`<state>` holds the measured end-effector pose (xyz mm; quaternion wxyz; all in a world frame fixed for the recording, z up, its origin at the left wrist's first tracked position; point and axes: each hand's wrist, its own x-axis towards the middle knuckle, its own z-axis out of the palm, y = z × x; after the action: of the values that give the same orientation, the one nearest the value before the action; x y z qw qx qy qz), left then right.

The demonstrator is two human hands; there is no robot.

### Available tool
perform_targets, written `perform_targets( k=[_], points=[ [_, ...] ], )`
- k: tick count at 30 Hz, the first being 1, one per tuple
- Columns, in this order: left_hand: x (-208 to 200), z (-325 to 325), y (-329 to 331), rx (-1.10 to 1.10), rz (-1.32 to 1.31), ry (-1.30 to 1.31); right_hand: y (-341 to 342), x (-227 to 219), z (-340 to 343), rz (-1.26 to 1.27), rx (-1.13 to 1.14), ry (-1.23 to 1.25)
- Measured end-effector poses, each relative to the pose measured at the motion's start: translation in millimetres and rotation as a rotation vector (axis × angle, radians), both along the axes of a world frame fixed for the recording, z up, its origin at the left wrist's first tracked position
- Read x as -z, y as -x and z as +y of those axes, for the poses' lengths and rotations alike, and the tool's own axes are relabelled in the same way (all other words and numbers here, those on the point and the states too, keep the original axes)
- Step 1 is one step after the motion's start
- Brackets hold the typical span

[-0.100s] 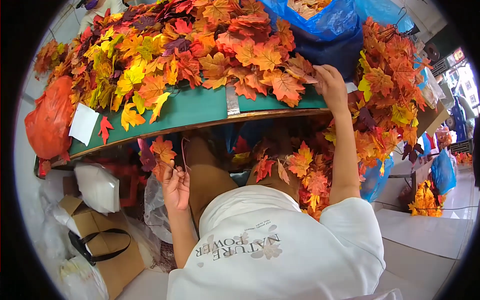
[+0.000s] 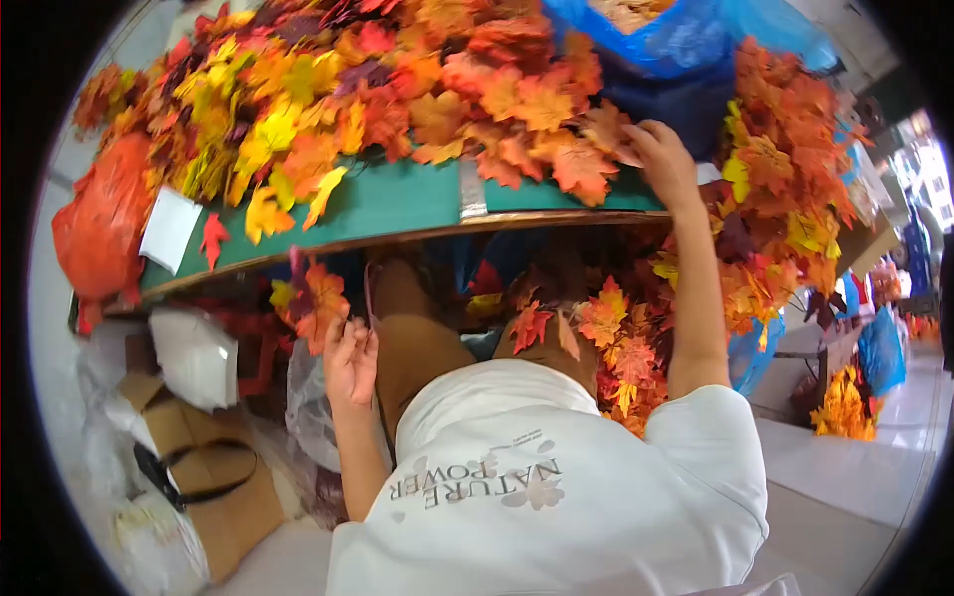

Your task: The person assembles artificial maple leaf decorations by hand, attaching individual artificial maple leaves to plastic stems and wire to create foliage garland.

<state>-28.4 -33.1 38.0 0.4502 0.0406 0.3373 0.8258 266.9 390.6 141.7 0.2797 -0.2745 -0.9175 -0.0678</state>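
Note:
My left hand (image 2: 352, 366) is low in front of the table, fingers curled at the stem end of a small bunch of artificial maple leaves (image 2: 322, 301), orange with some yellow and purple. A thin pinkish strand (image 2: 372, 293) rises just beside its fingertips. Over the table's edge, my right hand (image 2: 664, 161) is closed, thumb and fingers pinching an orange artificial leaf (image 2: 610, 131) at the right end of the pile. The large heap of artificial leaves (image 2: 437, 119), in red, orange, yellow and purple, covers most of the table.
The green table (image 2: 388, 199) has a wooden front edge. A blue plastic bag (image 2: 676, 89) stands behind my right hand; a red bag (image 2: 99, 223) sits at the left end beside a white card (image 2: 170, 230). More leaves (image 2: 775, 189) hang at right. A cardboard box (image 2: 234, 507) lies lower left.
The view has shifted slightly. The bunch at my left hand has swung and turned, showing more yellow. My right hand stays at the orange leaf.

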Motion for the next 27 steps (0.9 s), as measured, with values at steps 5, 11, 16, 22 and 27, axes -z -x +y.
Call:
perform_targets(
  k=[5,11,16,22,27],
  points=[
    [-13,4,16,-0.089,0.005,0.002,-12,-6,11,-0.141,-0.048,-0.052],
    [-23,-75,67,-0.147,-0.092,-0.265,-16,10,36,-0.178,-0.146,-0.014],
    [-43,-120,85,-0.309,-0.024,-0.186,-14,17,48,-0.196,-0.108,0.008],
    [-44,-144,101,-0.27,-0.021,-0.362,-15,24,55,-0.289,-0.122,-0.04],
    [-41,-145,97,-0.211,0.012,-0.368,-72,26,74,0.035,-0.176,-0.14]
  ],
)
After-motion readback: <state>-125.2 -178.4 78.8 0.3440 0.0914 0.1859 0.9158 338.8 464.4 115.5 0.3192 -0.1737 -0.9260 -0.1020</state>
